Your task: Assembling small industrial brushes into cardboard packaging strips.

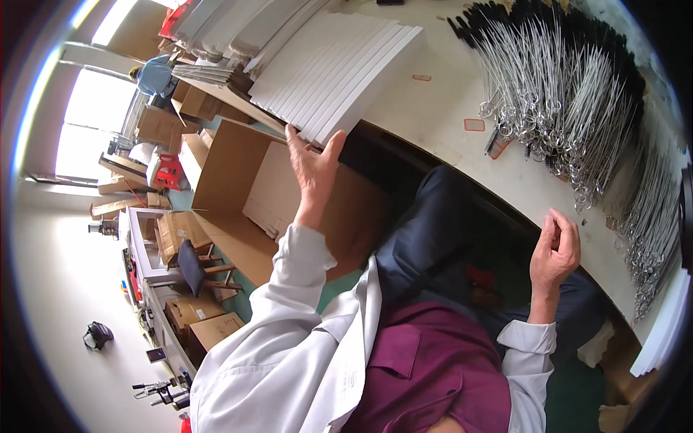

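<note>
At the far left I see bright windows and, below them, a floor crowded with cardboard boxes [189, 312] and a small dark stool [193, 265]. A person in a blue top [155, 74] stands far back near the windows. Closer in, a large open carton [238, 180] sits under the counter edge, its flaps spread wide, with pale sheets lying inside.

My left hand [312, 167] is raised at the counter's edge, palm toward me, fingers [294, 141] spread and loose. The thumb and fingertips touch the near end of a row of white flat boxes [339, 72] that lean against one another on the counter [440, 123]. The hand rests against the end box rather than gripping it; nothing is closed in the grasp.

Past the white row the counter is pale, with a few small red-outlined tags [474, 125] lying on it. Farther right lies a big heap of long wire brushes [563, 94] with looped metal handles and black bristle ends, fanned across the counter toward its right rim.

My right hand [554, 249] hovers at the near counter edge, just below the brushes, fingers curled loosely inward, holding nothing that I can make out.
</note>
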Motion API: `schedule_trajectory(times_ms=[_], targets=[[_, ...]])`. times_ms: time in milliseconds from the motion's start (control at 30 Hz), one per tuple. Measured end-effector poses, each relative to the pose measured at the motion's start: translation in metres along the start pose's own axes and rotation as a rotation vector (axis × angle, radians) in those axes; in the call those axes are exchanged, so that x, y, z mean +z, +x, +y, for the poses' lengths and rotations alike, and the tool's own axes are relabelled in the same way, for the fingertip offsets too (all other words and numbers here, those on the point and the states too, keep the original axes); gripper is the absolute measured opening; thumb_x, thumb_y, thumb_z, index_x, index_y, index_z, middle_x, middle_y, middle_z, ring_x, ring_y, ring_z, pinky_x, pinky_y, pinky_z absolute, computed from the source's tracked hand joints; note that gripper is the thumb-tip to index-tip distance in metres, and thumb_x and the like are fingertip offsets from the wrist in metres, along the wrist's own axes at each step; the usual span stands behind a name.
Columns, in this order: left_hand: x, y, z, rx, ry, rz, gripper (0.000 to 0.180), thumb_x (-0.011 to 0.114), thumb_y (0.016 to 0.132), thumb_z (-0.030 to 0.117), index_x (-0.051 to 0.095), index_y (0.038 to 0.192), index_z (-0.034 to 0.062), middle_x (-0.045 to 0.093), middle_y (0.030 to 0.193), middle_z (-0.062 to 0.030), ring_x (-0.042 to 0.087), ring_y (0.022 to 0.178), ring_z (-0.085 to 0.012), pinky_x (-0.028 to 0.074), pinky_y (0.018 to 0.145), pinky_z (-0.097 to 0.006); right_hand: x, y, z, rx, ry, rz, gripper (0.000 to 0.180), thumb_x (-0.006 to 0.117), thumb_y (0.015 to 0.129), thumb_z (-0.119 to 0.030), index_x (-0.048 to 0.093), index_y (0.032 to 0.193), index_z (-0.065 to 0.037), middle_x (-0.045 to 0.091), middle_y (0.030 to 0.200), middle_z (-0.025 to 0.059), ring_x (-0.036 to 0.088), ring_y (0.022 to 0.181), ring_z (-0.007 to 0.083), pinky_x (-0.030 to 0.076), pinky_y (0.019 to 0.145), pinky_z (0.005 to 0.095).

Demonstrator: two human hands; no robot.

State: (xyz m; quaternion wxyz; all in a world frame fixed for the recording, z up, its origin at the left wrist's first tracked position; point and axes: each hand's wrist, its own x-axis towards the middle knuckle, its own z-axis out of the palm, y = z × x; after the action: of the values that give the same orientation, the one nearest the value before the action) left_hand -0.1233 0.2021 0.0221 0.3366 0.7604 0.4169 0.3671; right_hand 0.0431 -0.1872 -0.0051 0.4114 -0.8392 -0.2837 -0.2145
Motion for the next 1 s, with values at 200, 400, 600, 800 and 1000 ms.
schedule_trajectory(times_ms=[200, 400, 600, 800, 1000], targets=[[0.033, 0.023, -0.015, 0.032, -0.021, 0.182, 0.133, 0.084, 0.076, 0.063, 0.015, 0.154, -0.0182, 0.028, 0.158, -0.0360, 0.029, 0.150, -0.0429, 0.026, 0.124, -0.045, 0.004, -0.003, 0.000, -0.003, -0.007, -0.008, 0.010, 0.066, 0.098, -0.004, 0.070, 0.107, -0.002, 0.069, 0.094, 0.0086, 0.065, 0.073, 0.0205, 0.051, 0.060, 0.0314], [0.043, 0.019, -0.012, 0.042, 0.119, 0.266, 0.121, 0.085, 0.079, 0.057, 0.024, 0.153, -0.0168, 0.040, 0.153, -0.0343, 0.037, 0.146, -0.0426, 0.028, 0.122, -0.043, -0.007, -0.003, -0.003, 0.058, 0.012, -0.045, 0.011, 0.067, 0.096, -0.001, 0.070, 0.106, 0.000, 0.070, 0.095, 0.0113, 0.067, 0.077, 0.0232, 0.054, 0.065, 0.0329], [0.019, -0.034, 0.036, 0.565, 0.345, 0.207, 0.090, 0.088, 0.081, 0.031, 0.041, 0.150, -0.0037, 0.044, 0.152, -0.0267, 0.043, 0.142, -0.0418, 0.036, 0.118, -0.049, -0.038, -0.008, -0.015, 0.093, 0.122, 0.063, 0.007, 0.069, 0.093, 0.000, 0.072, 0.099, 0.000, 0.073, 0.090, 0.0150, 0.072, 0.081, 0.0285, 0.056, 0.075, 0.0352], [0.067, -0.059, 0.075, 0.823, 0.111, -0.089, 0.034, 0.075, 0.091, 0.006, 0.068, 0.124, 0.0009, 0.066, 0.134, -0.0187, 0.065, 0.122, -0.0373, 0.051, 0.103, -0.044, -0.122, -0.015, 0.027, 0.190, -0.088, 0.252, 0.011, 0.073, 0.090, -0.003, 0.071, 0.101, -0.001, 0.070, 0.086, 0.0114, 0.067, 0.070, 0.0235, 0.054, 0.062, 0.0308], [0.134, -0.047, 0.087, 0.755, 0.008, -0.189, 0.028, 0.066, 0.097, 0.008, 0.068, 0.124, 0.0018, 0.071, 0.127, -0.0144, 0.069, 0.114, -0.0298, 0.053, 0.100, -0.039, -0.261, -0.060, 0.127, 0.389, -0.935, 0.265, 0.045, 0.072, 0.085, -0.010, 0.060, 0.127, 0.000, 0.061, 0.130, 0.0215, 0.056, 0.123, 0.0397, 0.046, 0.106, 0.0474]])
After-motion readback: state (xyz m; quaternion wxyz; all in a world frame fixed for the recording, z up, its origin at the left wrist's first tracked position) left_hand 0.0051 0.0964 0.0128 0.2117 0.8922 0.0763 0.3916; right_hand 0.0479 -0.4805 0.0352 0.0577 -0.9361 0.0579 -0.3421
